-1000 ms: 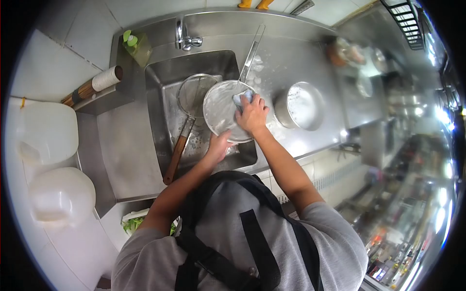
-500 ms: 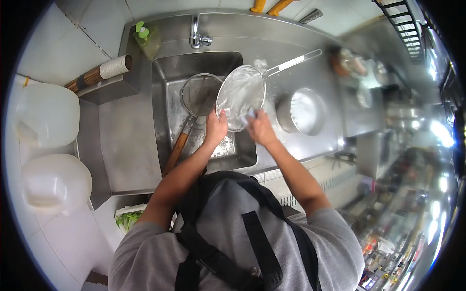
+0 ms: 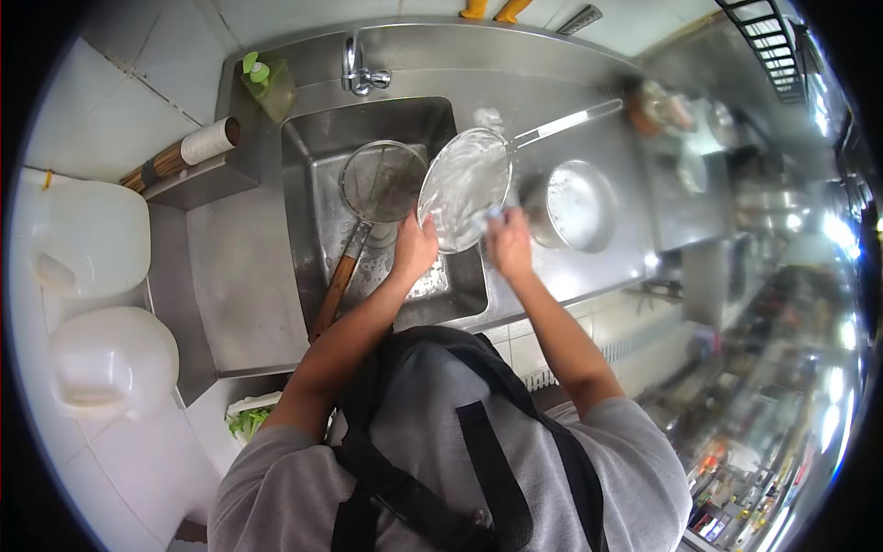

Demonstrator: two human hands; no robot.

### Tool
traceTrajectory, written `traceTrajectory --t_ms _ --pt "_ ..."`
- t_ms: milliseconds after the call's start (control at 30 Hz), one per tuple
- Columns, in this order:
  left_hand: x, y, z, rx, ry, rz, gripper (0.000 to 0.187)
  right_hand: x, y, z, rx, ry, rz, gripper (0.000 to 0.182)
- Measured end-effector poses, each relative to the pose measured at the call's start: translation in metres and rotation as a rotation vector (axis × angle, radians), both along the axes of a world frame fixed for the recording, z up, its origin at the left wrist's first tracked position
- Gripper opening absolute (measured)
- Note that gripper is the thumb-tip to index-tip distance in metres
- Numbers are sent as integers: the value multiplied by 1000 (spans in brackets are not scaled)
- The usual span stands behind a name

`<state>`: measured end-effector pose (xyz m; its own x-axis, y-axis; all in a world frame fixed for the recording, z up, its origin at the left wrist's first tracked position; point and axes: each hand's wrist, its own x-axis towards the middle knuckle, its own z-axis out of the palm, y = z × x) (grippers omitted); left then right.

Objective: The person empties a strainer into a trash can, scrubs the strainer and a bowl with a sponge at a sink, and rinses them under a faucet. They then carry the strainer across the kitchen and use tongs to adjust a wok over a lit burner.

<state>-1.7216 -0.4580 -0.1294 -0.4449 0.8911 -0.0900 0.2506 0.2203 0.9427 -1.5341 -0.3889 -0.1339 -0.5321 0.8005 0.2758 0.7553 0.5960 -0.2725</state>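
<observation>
My left hand [image 3: 417, 247] is closed on the lower left rim of a round, long-handled mesh strainer [image 3: 467, 179] smeared with white suds. The strainer is tilted over the sink's right edge, its handle pointing up and right. At its lower right rim, my right hand [image 3: 510, 244] is closed around a small whitish-blue thing [image 3: 495, 212], too blurred to name. Below and left of the strainer, a second strainer [image 3: 382, 180] with a wooden handle [image 3: 335, 294] rests in the sink [image 3: 317, 138]. Right of my right hand stands a metal pot [image 3: 579, 207] holding white foam.
A chrome faucet [image 3: 361, 74] is mounted behind the sink. A soap bottle with a green pump [image 3: 269, 85] stands at the back left corner. Two white plastic jugs [image 3: 97, 230] are at the left, near a bundled stick brush [image 3: 184, 152]. Some suds [image 3: 487, 118] lie on the steel counter [image 3: 552, 92].
The strainer has shifted slightly right over the sink with both hands. My right hand has moved a little right along its rim. The whole view has also shifted slightly.
</observation>
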Motion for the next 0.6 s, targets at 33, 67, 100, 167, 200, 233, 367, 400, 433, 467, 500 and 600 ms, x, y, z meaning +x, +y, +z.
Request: traceTrajectory --t_ms 33,67,100,167,200,233,367,400,433,467,500,600 --pt "1 0 4 -1 -57 -23 37 -2 7 4 2 0 -9 22" --pt "3 1 5 5 -56 -30 37 -6 12 7 48 -51 -92 22" --pt "3 -2 4 -1 -54 -6 36 -10 13 9 90 -99 -179 22" --pt "0 1 4 11 -44 11 35 -12 -1 1 111 9 -131 22" --pt "-2 1 1 17 -24 24 33 -17 -19 8 -74 103 -18 17" --pt "-5 -3 -4 18 -4 35 32 -22 -28 11 -262 199 94 16" --pt "-15 -17 -15 36 -39 -68 29 -17 17 27 44 -217 -95 28" --pt "-24 -23 -11 19 -128 -66 31 -20 14 43 74 -150 -103 32" --pt "-36 -28 -7 3 -216 -57 33 -19 14 65 92 -144 -116 32" --pt "-49 -34 -8 -33 -259 -34 34 -17 12 88 174 -7 -152 30" --pt "-62 -43 -10 -80 -303 -3 36 -13 10 104 245 130 -181 28" --pt "-103 -78 -21 -61 -570 -63 40 36 50 121 61 -3 -530 35"
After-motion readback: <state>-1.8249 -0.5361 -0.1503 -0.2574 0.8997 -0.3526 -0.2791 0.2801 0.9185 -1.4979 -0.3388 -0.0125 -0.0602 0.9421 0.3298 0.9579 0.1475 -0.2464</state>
